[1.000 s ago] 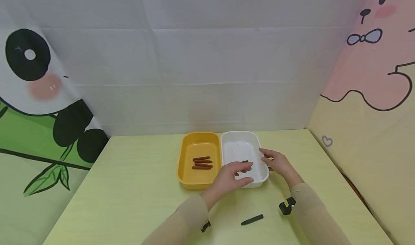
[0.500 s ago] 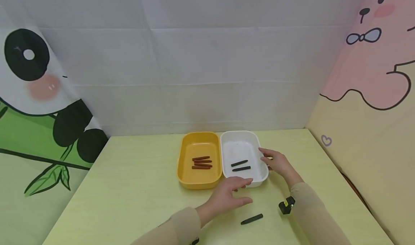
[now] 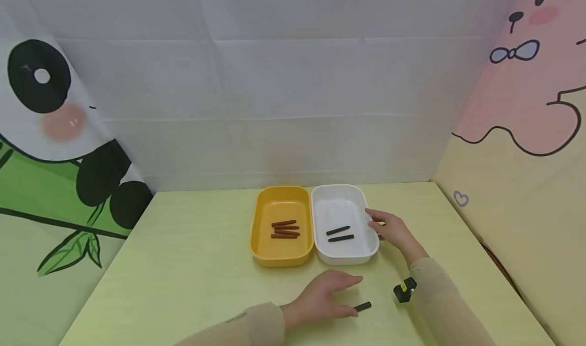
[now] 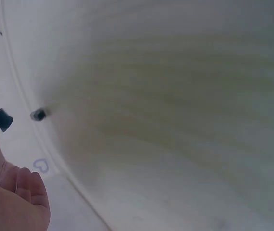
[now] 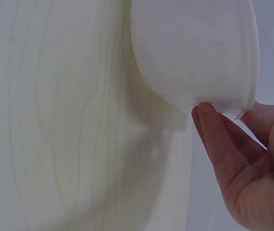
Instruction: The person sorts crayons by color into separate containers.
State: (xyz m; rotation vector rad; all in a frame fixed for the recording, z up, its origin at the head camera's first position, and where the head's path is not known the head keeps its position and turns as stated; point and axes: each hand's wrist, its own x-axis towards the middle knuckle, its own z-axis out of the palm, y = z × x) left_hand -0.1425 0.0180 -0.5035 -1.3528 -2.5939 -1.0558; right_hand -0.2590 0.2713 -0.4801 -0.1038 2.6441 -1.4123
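My left hand [image 3: 322, 297] hovers low over the table, thumb and fingers spread apart. A black crayon [image 3: 363, 306] lies there, its left end hidden behind the thumb; whether they touch I cannot tell. In the left wrist view that crayon [image 4: 39, 114] shows end-on, beyond my loosely bent fingers [image 4: 26, 187]. At the white tray's right side, my right hand [image 3: 391, 231] pinches the rim, as the right wrist view shows with fingers against the outer wall of the tray [image 5: 194, 53]. Two black crayons [image 3: 341, 238] lie inside the white tray [image 3: 345, 258].
Left of the white tray stands a yellow tray [image 3: 279, 260] with several brown crayons [image 3: 285, 228] in it. A pale wood-grain table [image 3: 192, 254] bears both. A cloth backdrop [image 3: 274, 107] rises behind, with cartoon-printed panels at either side.
My left hand has drawn back from over the white tray toward the near table, down to the loose black crayon, uncovering the two crayons in the tray. My right hand has stayed put.
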